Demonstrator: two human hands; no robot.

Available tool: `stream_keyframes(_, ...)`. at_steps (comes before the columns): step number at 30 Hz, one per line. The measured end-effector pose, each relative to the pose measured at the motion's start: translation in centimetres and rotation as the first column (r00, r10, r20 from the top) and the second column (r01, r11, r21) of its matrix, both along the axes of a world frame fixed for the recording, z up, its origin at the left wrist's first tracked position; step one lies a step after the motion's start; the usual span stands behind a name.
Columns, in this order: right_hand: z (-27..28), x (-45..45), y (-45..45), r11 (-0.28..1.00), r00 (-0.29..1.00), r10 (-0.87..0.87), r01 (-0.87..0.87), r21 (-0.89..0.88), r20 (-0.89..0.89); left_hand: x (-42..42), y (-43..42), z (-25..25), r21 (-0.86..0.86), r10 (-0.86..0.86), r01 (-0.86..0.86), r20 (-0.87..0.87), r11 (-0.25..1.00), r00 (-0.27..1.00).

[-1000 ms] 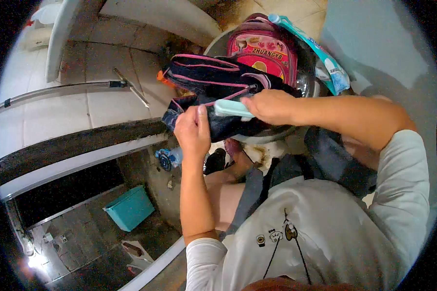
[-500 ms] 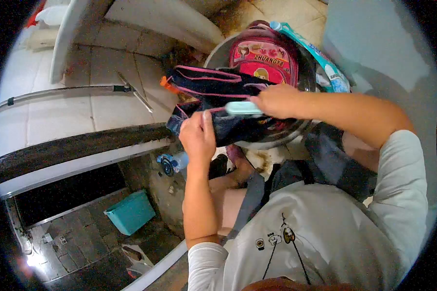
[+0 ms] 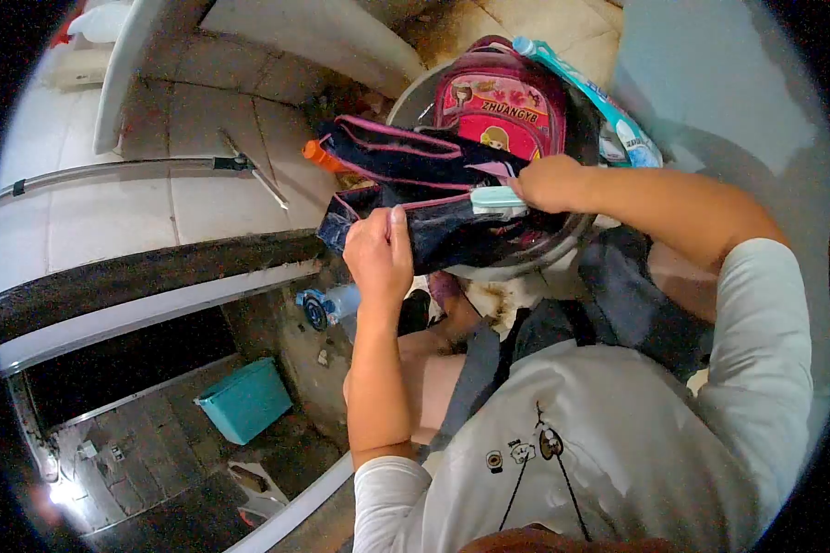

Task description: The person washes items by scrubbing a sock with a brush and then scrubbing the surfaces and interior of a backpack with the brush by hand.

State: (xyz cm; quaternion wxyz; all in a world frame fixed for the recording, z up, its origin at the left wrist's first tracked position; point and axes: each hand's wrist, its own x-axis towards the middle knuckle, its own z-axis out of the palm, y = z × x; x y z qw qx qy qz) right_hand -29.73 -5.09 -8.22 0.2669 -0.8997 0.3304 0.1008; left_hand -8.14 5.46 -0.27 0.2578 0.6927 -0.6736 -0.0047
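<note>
My left hand is closed on the near edge of a dark fabric bag with pink piping. A light teal brush is gripped by my right hand, its bristle side against the dark fabric. Part of the dark bag rests over a round metal basin. Behind it in the basin sits a pink and red backpack with a cartoon figure on its front.
A teal and white detergent pouch lies by the basin's right side. On the left are a metal rail, a teal bin on a lower floor, and a clear bottle with blue.
My right hand and the brush have moved right along the dark fabric, away from my left hand. My left hand has shifted slightly right and keeps its grip.
</note>
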Motion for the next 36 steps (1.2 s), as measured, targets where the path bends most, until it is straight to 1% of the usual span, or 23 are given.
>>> stream_keyframes(1,0.3,0.3,-0.2,0.992,0.998,0.055,-0.055,-0.113,-0.004,0.0,0.0,0.1,-0.019,-0.003,0.003,0.024,1.0,1.0)
stream_keyframes(2,0.6,0.8,0.2,0.992,0.998,0.058,-0.058,-0.112,-0.006,0.0,0.0,0.1,-0.036,-0.001,0.003,0.046,0.999,0.999)
stream_keyframes(4,5.4,2.5,2.4,0.996,0.972,-0.052,0.033,0.083,0.23,0.5,0.0,0.0,-0.029,0.053,-0.054,-0.033,0.998,0.998)
stream_keyframes(6,3.8,2.2,2.5,0.99,0.969,-0.068,0.035,0.14,0.239,0.5,0.2,0.2,0.013,0.027,-0.027,-0.035,1.0,0.999)
stream_keyframes(8,-0.7,0.7,0.5,0.999,0.995,-0.031,0.03,0.012,0.099,0.2,0.0,-0.3,0.011,0.016,-0.016,-0.021,1.0,1.0)
stream_keyframes(9,0.2,0.5,0.1,0.999,1.0,0.006,-0.006,-0.043,0.014,0.1,-0.1,-0.2,0.005,0.018,-0.018,-0.017,1.0,1.0)
stream_keyframes(12,3.0,2.2,1.4,1.0,0.983,0.03,-0.031,0.0,0.181,0.6,0.0,-0.1,-0.028,0.061,-0.063,-0.066,0.998,0.996)
stream_keyframes(13,4.1,2.6,2.4,0.995,0.973,-0.081,0.064,0.083,0.217,0.7,0.0,0.3,0.02,0.109,-0.107,-0.098,0.994,0.989)
stream_keyframes(14,3.6,2.5,2.4,0.994,0.972,-0.081,0.063,0.089,0.218,0.7,0.3,0.2,0.026,0.11,-0.108,-0.096,0.994,0.989)
stream_keyframes(16,1.2,1.2,0.8,0.998,0.995,-0.027,0.032,-0.058,0.095,0.5,0.0,-0.3,0.025,0.05,-0.049,-0.069,0.999,0.996)
stream_keyframes(17,-1.5,0.4,-0.8,0.972,0.996,0.092,-0.089,-0.219,0.003,0.5,-0.2,-0.6,-0.052,0.01,-0.014,-0.067,0.999,0.998)
stream_keyframes(18,0.0,0.3,-1.8,0.982,0.996,0.012,-0.027,-0.185,-0.084,0.4,-0.4,-0.2,-0.056,0.006,-0.01,-0.067,0.998,0.998)
stream_keyframes(20,3.2,0.8,-2.3,0.974,0.985,-0.163,0.169,-0.152,0.05,0.6,-0.5,1.0,0.149,0.114,-0.116,0.023,0.982,0.993)
stream_keyframes(21,2.5,1.4,-2.9,0.959,0.948,-0.256,0.273,-0.07,0.19,0.6,-0.7,1.3,0.142,0.138,-0.144,0.048,0.979,0.989)
stream_keyframes(23,0.6,2.3,-4.0,0.908,0.773,-0.417,0.383,0.172,0.478,1.1,-0.8,0.9,0.199,0.166,-0.194,0.145,0.961,0.975)
stream_keyframes(25,-0.5,3.1,-3.9,0.907,0.767,-0.422,0.365,0.211,0.483,1.9,-0.8,0.1,0.314,0.15,-0.25,0.31,0.916,0.939)
stream_keyframes(26,-1.0,3.3,-4.0,0.905,0.762,-0.424,0.344,0.25,0.489,2.4,-0.8,-0.9,0.313,0.148,-0.248,0.309,0.917,0.939)
stream_keyframes(28,-0.6,3.6,-3.3,0.876,0.784,-0.476,0.378,0.301,0.4,2.9,-1.1,-1.9,0.208,0.0,-0.091,0.401,0.974,0.916)
stream_keyframes(29,-0.4,3.8,-3.0,0.858,0.769,-0.507,0.409,0.311,0.39,3.0,-1.1,-2.3,0.364,-0.034,-0.132,0.414,0.922,0.91)
stream_keyframes(32,-2.5,4.9,-3.4,0.842,0.712,-0.54,0.463,0.278,0.45,1.8,-1.2,-3.4,0.447,-0.163,-0.077,0.474,0.891,0.865)
stream_keyframes(34,-3.0,5.2,-3.9,0.817,0.733,-0.575,0.538,0.207,0.363,0.4,-1.4,-3.6,0.558,-0.266,-0.098,0.533,0.824,0.803)
stream_keyframes(35,-3.2,5.1,-4.4,0.845,0.811,-0.529,0.478,0.239,0.249,0.2,-1.8,-3.9,0.622,-0.267,-0.108,0.478,0.775,0.837)
stream_keyframes(36,-3.8,5.2,-4.6,0.847,0.812,-0.527,0.476,0.236,0.251,0.0,-2.4,-4.4,0.683,-0.263,-0.113,0.422,0.722,0.868)
